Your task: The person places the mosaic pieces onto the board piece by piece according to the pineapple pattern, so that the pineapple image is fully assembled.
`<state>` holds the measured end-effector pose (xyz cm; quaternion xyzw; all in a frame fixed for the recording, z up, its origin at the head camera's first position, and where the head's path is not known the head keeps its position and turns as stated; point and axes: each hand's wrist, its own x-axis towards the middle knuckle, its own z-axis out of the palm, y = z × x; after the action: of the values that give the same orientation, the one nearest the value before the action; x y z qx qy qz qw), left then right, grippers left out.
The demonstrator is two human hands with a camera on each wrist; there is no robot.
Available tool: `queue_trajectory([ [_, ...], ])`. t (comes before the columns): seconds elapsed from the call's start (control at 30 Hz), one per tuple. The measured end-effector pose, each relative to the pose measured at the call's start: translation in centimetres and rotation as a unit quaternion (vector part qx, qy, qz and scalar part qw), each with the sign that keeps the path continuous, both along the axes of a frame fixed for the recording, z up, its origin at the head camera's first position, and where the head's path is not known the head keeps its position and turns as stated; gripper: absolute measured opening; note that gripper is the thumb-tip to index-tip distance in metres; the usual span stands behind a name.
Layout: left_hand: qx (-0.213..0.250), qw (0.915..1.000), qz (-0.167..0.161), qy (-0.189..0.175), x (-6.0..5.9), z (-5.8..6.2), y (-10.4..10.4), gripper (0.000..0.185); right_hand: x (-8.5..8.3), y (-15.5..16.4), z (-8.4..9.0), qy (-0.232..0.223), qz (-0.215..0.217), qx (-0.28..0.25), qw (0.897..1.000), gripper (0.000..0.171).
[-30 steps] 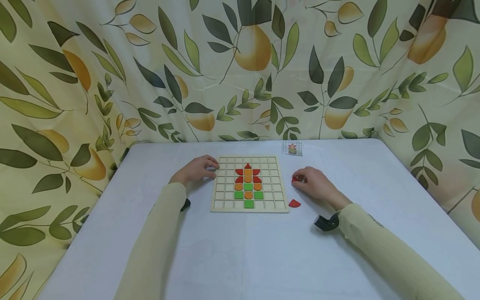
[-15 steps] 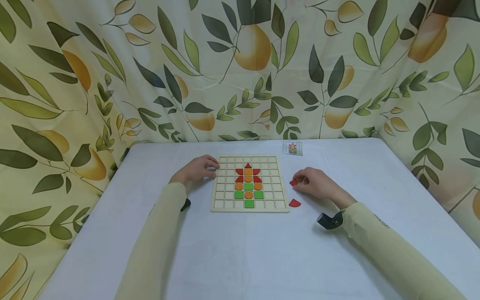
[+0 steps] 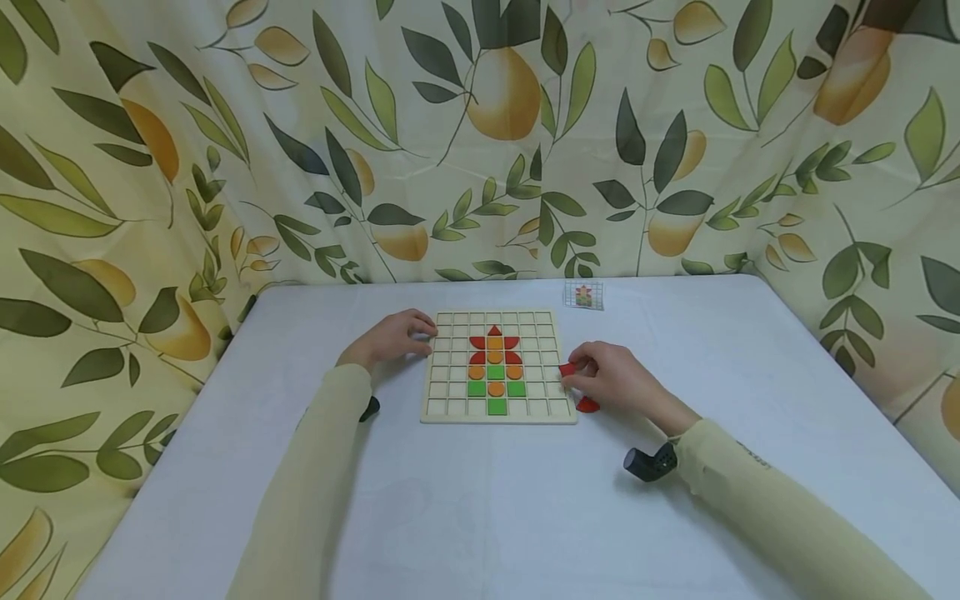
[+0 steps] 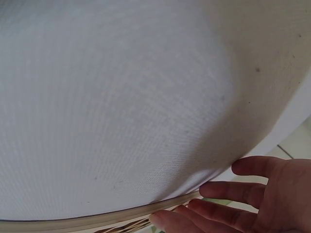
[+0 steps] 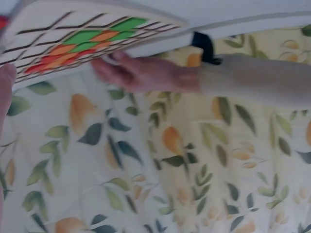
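A wooden grid board (image 3: pixel 450 398) lies on the white table, with red, orange and green tiles (image 3: pixel 495 371) forming a flower in its middle. My left hand (image 3: pixel 393 337) rests with straight fingers on the board's left edge; the left wrist view shows those fingers (image 4: pixel 233 191) against the rim. My right hand (image 3: pixel 603 377) pinches a small red piece (image 3: pixel 567 369) over the board's right edge. A second red piece (image 3: pixel 588 406) lies on the table just under that hand. In the right wrist view the board (image 5: pixel 97 22) and left hand (image 5: pixel 141 73) appear blurred.
A small pattern card (image 3: pixel 584 295) sits at the far side of the table (image 3: pixel 525 517). Leaf-and-pear curtains (image 3: pixel 480 133) close in the back and both sides. Black wrist cameras (image 3: pixel 649 462) sit on both sleeves.
My right hand has moved left with the red piece, from the bare table to the board's right edge. The left hand has stayed in place.
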<state>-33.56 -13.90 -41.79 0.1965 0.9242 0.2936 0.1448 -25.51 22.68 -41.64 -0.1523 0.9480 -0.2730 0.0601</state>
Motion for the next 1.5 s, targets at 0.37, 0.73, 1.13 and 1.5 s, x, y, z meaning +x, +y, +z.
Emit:
queue_trajectory([
  [0.37,-0.003,1.0,-0.002,0.003,-0.1,-0.1,0.0,0.035,3.0,-5.3,-0.5,0.017,0.06,-0.003,0.998,0.028],
  [0.73,-0.001,1.0,0.001,-0.001,-0.4,-0.6,0.0,0.036,3.7,-6.7,-0.8,0.057,0.069,0.015,0.996,0.026],
  [1.13,-0.007,1.0,0.003,-0.002,-0.4,-0.7,0.0,0.036,3.6,-6.5,-0.9,0.069,0.096,0.016,0.993,0.016],
  [1.5,0.005,1.0,-0.003,-0.001,0.0,-0.2,-0.1,0.037,3.5,-6.4,-0.7,0.086,0.14,0.004,0.986,0.014],
])
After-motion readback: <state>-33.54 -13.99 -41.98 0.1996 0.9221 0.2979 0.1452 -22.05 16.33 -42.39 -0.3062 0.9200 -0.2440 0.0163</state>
